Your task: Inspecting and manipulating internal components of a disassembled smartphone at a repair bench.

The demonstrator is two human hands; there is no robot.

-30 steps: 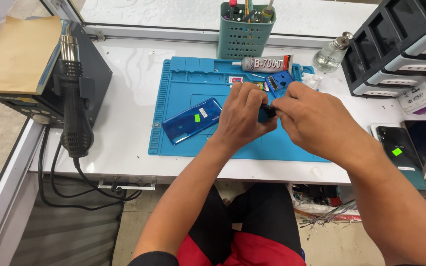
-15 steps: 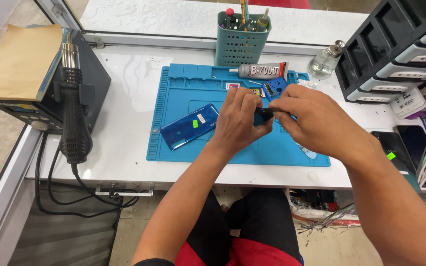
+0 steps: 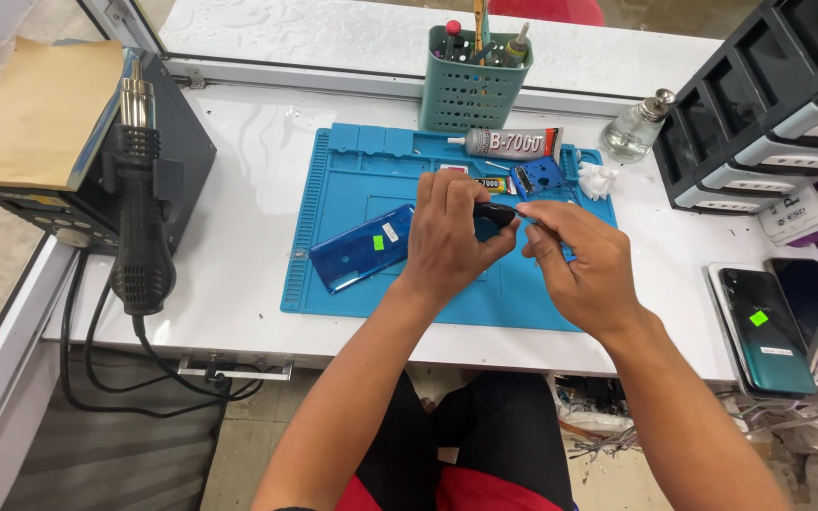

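Blue silicone work mat (image 3: 333, 274) under both hands. Glossy blue phone back cover (image 3: 360, 248), small green sticker, lies just left of them. Grey glue tube (image 3: 513, 143) beyond. Left hand (image 3: 452, 237) pinches a small black part (image 3: 494, 214); right hand (image 3: 579, 265) pinches a thin tool at it. Best steadied with wrists on the mat.

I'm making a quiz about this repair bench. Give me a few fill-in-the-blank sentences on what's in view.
1. Both hands work over a silicone mat coloured ____.
2. The blue phone back cover lies to the ____ of the left hand.
3. The heat gun sits at the table's ____ side.
4. The right hand and the left hand hold a small ____ tool.

Missing words: blue; left; left; black
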